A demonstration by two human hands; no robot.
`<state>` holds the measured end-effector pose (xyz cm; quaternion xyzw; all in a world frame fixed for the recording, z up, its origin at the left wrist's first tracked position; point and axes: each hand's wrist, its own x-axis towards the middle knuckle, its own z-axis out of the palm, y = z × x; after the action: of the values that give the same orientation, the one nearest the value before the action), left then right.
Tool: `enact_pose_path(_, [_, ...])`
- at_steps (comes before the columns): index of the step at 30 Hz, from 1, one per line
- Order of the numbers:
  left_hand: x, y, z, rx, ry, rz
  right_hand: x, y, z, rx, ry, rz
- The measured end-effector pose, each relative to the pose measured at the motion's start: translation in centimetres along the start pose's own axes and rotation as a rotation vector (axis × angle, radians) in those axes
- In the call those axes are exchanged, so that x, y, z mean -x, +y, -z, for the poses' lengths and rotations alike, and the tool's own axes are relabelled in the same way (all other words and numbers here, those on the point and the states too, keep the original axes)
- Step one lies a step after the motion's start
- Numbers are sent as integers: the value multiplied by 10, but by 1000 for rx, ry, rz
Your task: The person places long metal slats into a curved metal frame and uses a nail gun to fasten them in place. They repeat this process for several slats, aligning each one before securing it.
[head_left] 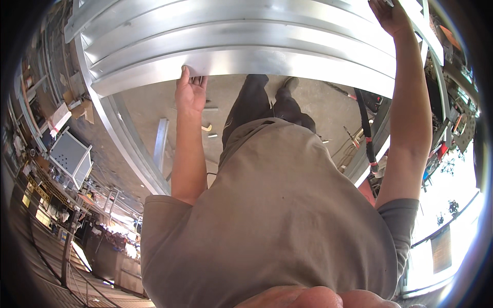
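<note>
A row of long, shiny metal slats (241, 62) spans a pale metal frame (105, 110) in front of me. My left hand (191, 95) grips the nearest slat by its lower edge, thumb on the face and fingers curled behind it. Up at the far right, my right hand (393, 19) is by the slats' right end, beside the frame's right side. Its fingers are bent around something small and light that I cannot make out, partly cut off by the picture's upper edge.
Below the slats, a loose metal strip (160, 138) and small scraps lie on the concrete floor (149, 100). A dark hose or strap (365, 120) hangs right of my legs. To the left stand a grey perforated cabinet (71, 156) and cluttered racks.
</note>
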<state>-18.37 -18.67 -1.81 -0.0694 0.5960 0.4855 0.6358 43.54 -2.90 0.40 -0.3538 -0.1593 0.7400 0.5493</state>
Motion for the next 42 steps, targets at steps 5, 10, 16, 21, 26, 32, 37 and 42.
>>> enact_pose_path(5, [1, 0, -5, -7, -16, -29, 19, -3, -33, -6, 101, -104])
enact_pose_path(10, [-1, -6, -3, -27, -14, -82, 81, 47, -59, 610, 579, 90])
enact_pose_path(16, [15, -9, 22, 23, -66, -121, 206, 110, -76, 668, 1096, 195])
enact_pose_path(21, [3, 16, -9, -57, -106, -185, 283, 130, -18, 483, 1579, 159])
enact_pose_path(26, [-29, 45, -64, -83, -157, -192, 294, 123, 24, -199, 1239, 288])
enact_pose_path(32, [-55, 85, -131, -135, -189, -181, 277, 108, 51, -121, 1211, 288])
enact_pose_path(37, [-65, 111, -213, -243, -271, -241, 270, 107, 71, -61, 1199, 237])
enact_pose_path(42, [-76, 113, -301, -194, -303, -227, 263, 98, 71, -297, 1249, 309])
